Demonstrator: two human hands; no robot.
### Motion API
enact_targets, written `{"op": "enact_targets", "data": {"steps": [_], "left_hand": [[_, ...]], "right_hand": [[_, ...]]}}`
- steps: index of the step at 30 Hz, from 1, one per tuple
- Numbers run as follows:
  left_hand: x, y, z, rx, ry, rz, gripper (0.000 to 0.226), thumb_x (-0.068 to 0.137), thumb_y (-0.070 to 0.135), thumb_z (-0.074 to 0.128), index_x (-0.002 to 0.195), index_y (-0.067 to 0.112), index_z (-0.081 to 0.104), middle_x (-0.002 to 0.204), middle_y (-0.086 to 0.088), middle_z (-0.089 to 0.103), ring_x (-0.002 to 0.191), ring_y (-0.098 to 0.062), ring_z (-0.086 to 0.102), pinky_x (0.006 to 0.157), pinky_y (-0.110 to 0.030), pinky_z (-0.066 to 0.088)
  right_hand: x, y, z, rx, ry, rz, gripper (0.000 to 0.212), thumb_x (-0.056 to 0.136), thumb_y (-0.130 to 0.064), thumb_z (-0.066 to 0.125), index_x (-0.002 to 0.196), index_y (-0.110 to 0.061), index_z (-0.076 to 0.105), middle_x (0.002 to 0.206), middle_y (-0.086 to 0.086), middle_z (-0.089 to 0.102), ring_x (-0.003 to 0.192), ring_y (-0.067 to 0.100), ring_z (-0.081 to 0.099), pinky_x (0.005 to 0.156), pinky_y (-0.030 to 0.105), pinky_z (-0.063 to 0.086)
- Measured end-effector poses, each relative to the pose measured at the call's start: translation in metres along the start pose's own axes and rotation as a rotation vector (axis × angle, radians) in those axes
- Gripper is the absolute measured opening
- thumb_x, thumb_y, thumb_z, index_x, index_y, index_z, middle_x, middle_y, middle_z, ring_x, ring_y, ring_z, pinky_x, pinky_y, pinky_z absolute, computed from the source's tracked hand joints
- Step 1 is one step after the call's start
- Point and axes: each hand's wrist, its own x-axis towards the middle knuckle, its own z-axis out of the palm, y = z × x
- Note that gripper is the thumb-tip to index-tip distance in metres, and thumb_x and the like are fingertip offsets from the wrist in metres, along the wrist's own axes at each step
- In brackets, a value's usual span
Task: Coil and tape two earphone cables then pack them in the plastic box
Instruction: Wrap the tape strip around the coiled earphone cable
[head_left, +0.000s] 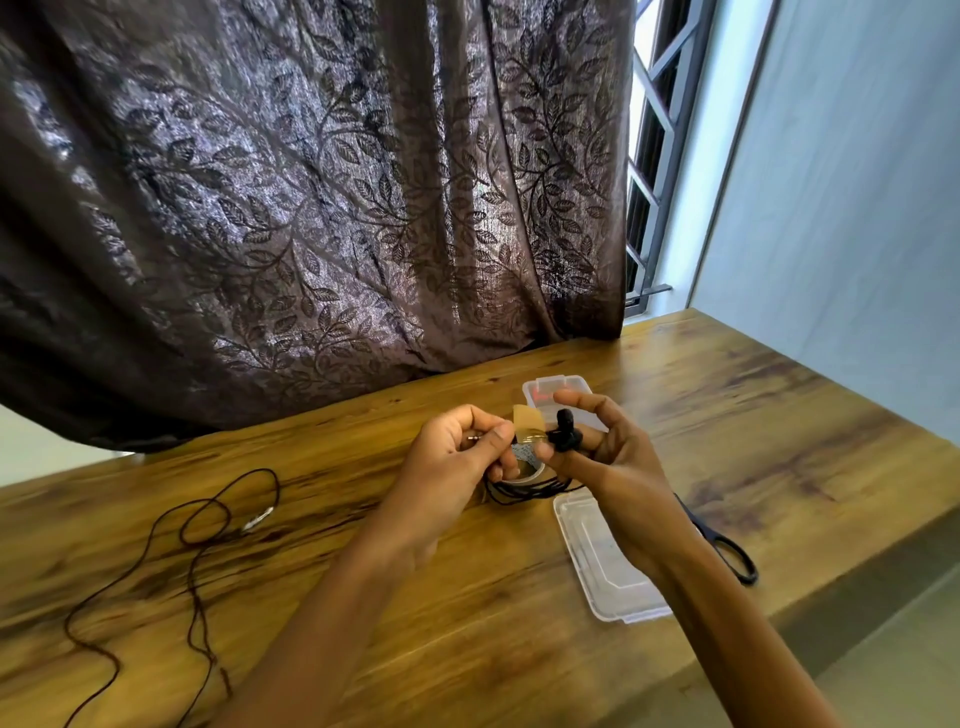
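Above the table's middle, my left hand (457, 452) and my right hand (602, 447) hold a coiled black earphone cable (535, 491) between them. The left fingers pinch the coil near its metal plug, and a brown piece of tape (527, 420) sticks up beside them. Between thumb and fingers of the right hand sit the black earbuds (563, 431). A tape roll (530, 465) shows behind the coil, partly hidden. The second earphone cable (192, 540) lies loose and uncoiled at the left. A clear plastic box (550, 392) stands behind my hands, its lid (602, 561) lying flat at the right.
Black-handled scissors (727, 551) lie near the right edge of the wooden table (415, 597), partly under my right forearm. A dark leaf-patterned curtain (311, 208) hangs along the far edge, with a window at the back right.
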Motion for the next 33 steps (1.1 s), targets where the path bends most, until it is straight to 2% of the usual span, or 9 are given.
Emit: {"op": "enact_targets", "data": {"steps": [3, 6, 10, 13, 17, 21, 25, 30, 33], "left_hand": [[0.000, -0.002, -0.001, 0.008, 0.007, 0.010, 0.009, 0.091, 0.013, 0.053, 0.085, 0.011, 0.060, 0.063, 0.002, 0.061, 0.065, -0.011, 0.055, 0.061, -0.016, 0.045], [-0.001, -0.002, 0.000, 0.017, -0.010, 0.031, 0.010, 0.090, 0.013, 0.054, 0.083, 0.013, 0.060, 0.063, 0.001, 0.061, 0.062, -0.009, 0.054, 0.059, -0.014, 0.046], [-0.003, -0.005, 0.002, 0.078, -0.039, 0.077, 0.009, 0.089, 0.015, 0.055, 0.083, 0.015, 0.061, 0.065, 0.003, 0.063, 0.062, -0.007, 0.056, 0.063, -0.019, 0.046], [-0.003, -0.005, 0.003, 0.119, -0.059, 0.116, 0.012, 0.089, 0.013, 0.057, 0.078, 0.019, 0.059, 0.064, 0.005, 0.063, 0.060, -0.003, 0.055, 0.063, -0.019, 0.046], [-0.005, -0.005, 0.005, 0.241, -0.037, 0.240, 0.016, 0.088, 0.010, 0.057, 0.078, 0.022, 0.058, 0.061, 0.011, 0.064, 0.059, 0.002, 0.056, 0.060, -0.014, 0.046], [-0.006, -0.010, 0.006, 0.325, 0.020, 0.307, 0.018, 0.087, 0.013, 0.059, 0.078, 0.029, 0.058, 0.066, 0.018, 0.065, 0.064, 0.002, 0.060, 0.064, -0.021, 0.050], [-0.009, -0.008, 0.011, 0.319, 0.031, 0.375, 0.015, 0.086, 0.014, 0.060, 0.083, 0.029, 0.058, 0.069, 0.021, 0.066, 0.066, 0.003, 0.062, 0.063, -0.017, 0.048], [-0.011, -0.005, 0.012, 0.411, 0.025, 0.412, 0.028, 0.089, 0.011, 0.056, 0.095, 0.038, 0.062, 0.068, 0.027, 0.064, 0.063, 0.004, 0.060, 0.062, -0.010, 0.045], [-0.009, -0.006, 0.013, 0.488, 0.052, 0.417, 0.026, 0.090, 0.009, 0.054, 0.096, 0.030, 0.068, 0.061, 0.022, 0.061, 0.061, 0.004, 0.058, 0.059, -0.006, 0.042]], "right_hand": [[-0.002, -0.001, -0.002, -0.066, -0.002, -0.021, 0.062, 0.065, -0.007, 0.074, 0.121, -0.015, 0.049, 0.101, 0.007, 0.071, 0.085, 0.023, 0.066, 0.075, 0.032, 0.057], [-0.005, -0.004, -0.001, -0.236, 0.064, -0.110, 0.052, 0.063, -0.025, 0.078, 0.111, -0.019, 0.058, 0.105, 0.001, 0.067, 0.078, 0.031, 0.057, 0.073, 0.043, 0.054], [-0.006, -0.008, 0.007, -0.298, 0.103, -0.182, 0.027, 0.066, -0.029, 0.074, 0.085, -0.011, 0.068, 0.078, 0.009, 0.067, 0.062, 0.027, 0.053, 0.058, 0.037, 0.044], [-0.006, -0.013, 0.009, -0.247, 0.131, -0.153, 0.018, 0.070, -0.022, 0.071, 0.073, -0.005, 0.065, 0.057, -0.002, 0.062, 0.048, 0.009, 0.053, 0.045, 0.023, 0.043], [-0.004, -0.013, 0.011, -0.223, 0.184, -0.060, 0.012, 0.075, -0.015, 0.071, 0.070, -0.006, 0.065, 0.051, -0.007, 0.062, 0.044, 0.003, 0.054, 0.040, 0.017, 0.040], [-0.001, -0.015, 0.012, -0.239, 0.210, 0.035, 0.017, 0.076, -0.013, 0.072, 0.063, -0.007, 0.063, 0.043, -0.011, 0.056, 0.040, -0.001, 0.049, 0.038, 0.013, 0.037], [0.004, -0.017, 0.010, -0.270, 0.273, 0.071, 0.009, 0.074, -0.004, 0.073, 0.073, -0.002, 0.064, 0.053, -0.003, 0.059, 0.038, -0.001, 0.050, 0.035, 0.014, 0.037], [0.002, -0.017, 0.008, -0.299, 0.279, -0.005, 0.015, 0.074, -0.006, 0.073, 0.064, -0.013, 0.064, 0.056, -0.006, 0.060, 0.043, 0.001, 0.051, 0.037, 0.015, 0.038], [0.001, -0.015, 0.007, -0.298, 0.274, -0.035, 0.012, 0.075, -0.010, 0.073, 0.066, -0.015, 0.065, 0.060, -0.006, 0.061, 0.048, 0.002, 0.053, 0.040, 0.015, 0.040]]}}
